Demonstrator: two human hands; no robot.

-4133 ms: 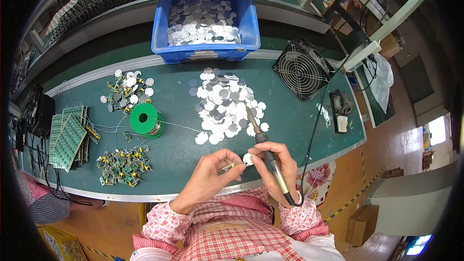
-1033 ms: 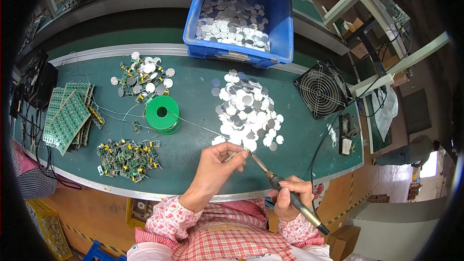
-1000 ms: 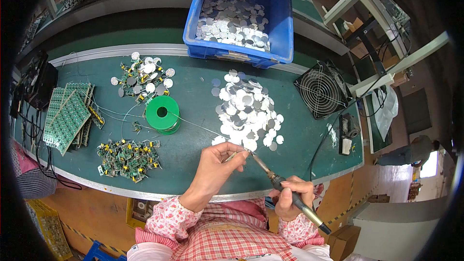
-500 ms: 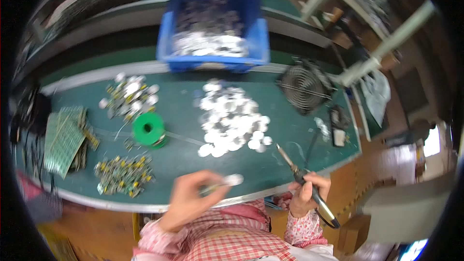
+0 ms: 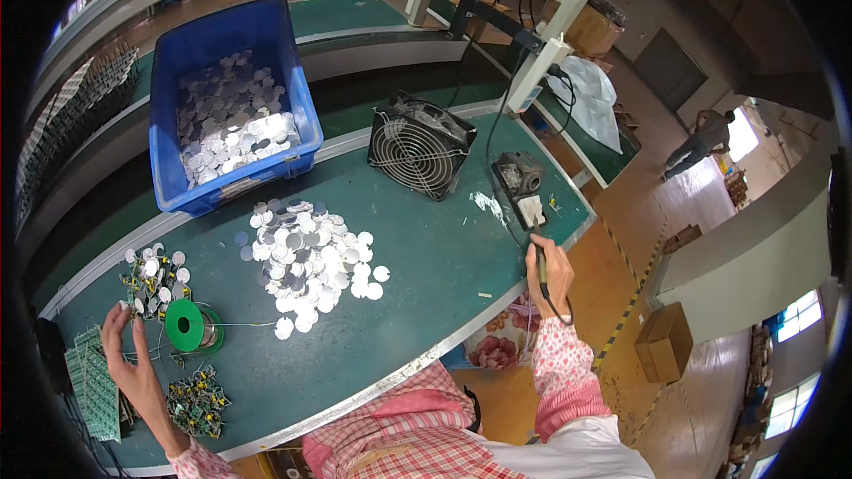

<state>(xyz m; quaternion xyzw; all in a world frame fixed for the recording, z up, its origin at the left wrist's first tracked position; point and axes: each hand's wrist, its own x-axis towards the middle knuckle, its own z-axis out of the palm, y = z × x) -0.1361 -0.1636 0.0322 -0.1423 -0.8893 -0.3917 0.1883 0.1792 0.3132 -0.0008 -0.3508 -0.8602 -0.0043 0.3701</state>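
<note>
At the right end of the bench (image 5: 426, 279), the soldering iron (image 5: 541, 268) was grasped by the right hand (image 5: 556, 275), tip near the pale sponge (image 5: 532, 210) (light wiping judged best); whether anything was pinched by the left hand (image 5: 135, 364), at the disc-and-board pile (image 5: 153, 279), couldn't be told.

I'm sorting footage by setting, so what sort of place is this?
Probably an electronics assembly workshop: there is a soldering iron in the right hand, a green wire spool, and a stack of green circuit boards.
</note>
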